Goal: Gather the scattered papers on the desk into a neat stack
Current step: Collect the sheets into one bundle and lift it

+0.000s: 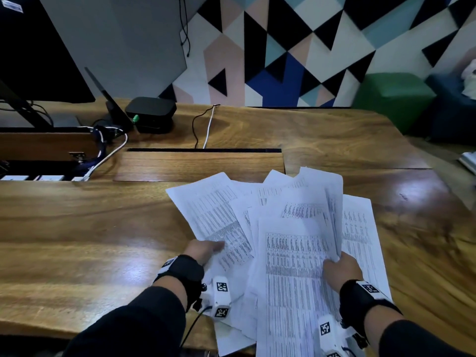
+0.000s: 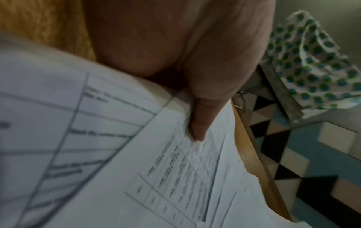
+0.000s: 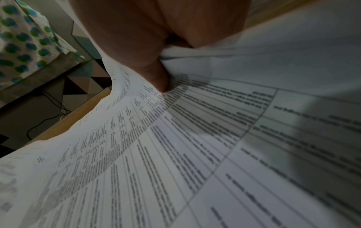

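Several white printed papers [image 1: 291, 240] lie fanned and overlapping on the wooden desk [image 1: 90, 228], near its front edge. My left hand [image 1: 206, 249] holds the left side of the fan, its thumb [image 2: 201, 123] pressed on top of a sheet [image 2: 175, 177] and its fingers hidden beneath. My right hand [image 1: 340, 269] pinches the lower edge of some sheets on the right, lifting them so they curl up; its thumb [image 3: 158, 78] lies on the printed page [image 3: 195, 146]. One more sheet [image 1: 360, 233] lies flat to the right, under the raised ones.
A black box [image 1: 150, 112], cables [image 1: 206, 127] and a monitor stand [image 1: 23, 109] sit at the desk's back left. A cable slot [image 1: 203, 150] runs across the middle. A green stool [image 1: 391, 96] stands beyond the far right edge. Bare wood lies to the left of the papers.
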A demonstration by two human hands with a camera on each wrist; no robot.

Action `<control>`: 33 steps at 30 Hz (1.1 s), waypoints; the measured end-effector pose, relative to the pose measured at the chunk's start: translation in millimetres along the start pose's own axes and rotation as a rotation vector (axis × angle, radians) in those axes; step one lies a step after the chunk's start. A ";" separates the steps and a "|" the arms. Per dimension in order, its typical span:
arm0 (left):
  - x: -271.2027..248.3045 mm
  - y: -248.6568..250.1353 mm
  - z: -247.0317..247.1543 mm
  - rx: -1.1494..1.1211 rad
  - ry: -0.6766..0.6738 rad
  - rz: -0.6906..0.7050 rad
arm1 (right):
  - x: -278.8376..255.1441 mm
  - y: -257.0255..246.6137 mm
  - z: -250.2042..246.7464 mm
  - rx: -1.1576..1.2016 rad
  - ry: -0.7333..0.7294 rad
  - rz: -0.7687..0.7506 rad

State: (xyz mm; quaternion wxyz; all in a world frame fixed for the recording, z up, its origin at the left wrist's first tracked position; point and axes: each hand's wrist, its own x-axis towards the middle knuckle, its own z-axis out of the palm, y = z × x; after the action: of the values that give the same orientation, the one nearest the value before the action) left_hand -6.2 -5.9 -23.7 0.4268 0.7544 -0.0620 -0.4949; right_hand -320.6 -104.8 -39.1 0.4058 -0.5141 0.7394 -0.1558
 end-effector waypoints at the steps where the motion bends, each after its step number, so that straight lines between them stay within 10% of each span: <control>1: -8.5 8.7 -4.7 -0.002 0.021 0.058 | 1.4 0.5 -1.0 0.019 -0.012 0.005; 7: -74.4 86.0 -54.1 0.101 -0.006 0.589 | 4.3 -5.6 -10.4 0.101 -0.015 0.087; 12: -111.4 131.9 -97.4 -0.055 -0.153 0.734 | 1.5 -13.2 -16.3 0.124 -0.046 0.148; 22: -89.8 112.6 -59.3 -0.457 -0.458 0.358 | -7.6 -19.9 -23.0 0.132 -0.074 0.161; 29: -51.0 24.7 29.6 -0.152 -0.312 0.070 | 0.3 -17.6 -33.4 0.158 -0.225 0.183; 33: -31.0 -2.9 39.5 0.193 -0.199 0.134 | 4.7 -1.5 -37.3 0.274 -0.354 0.245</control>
State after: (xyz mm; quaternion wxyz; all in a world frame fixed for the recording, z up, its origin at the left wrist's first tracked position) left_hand -54.3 -11.1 -10.0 0.3760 0.7335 -0.2016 -0.5291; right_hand -348.7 -116.6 -16.9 0.6108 -0.3801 0.6855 -0.1119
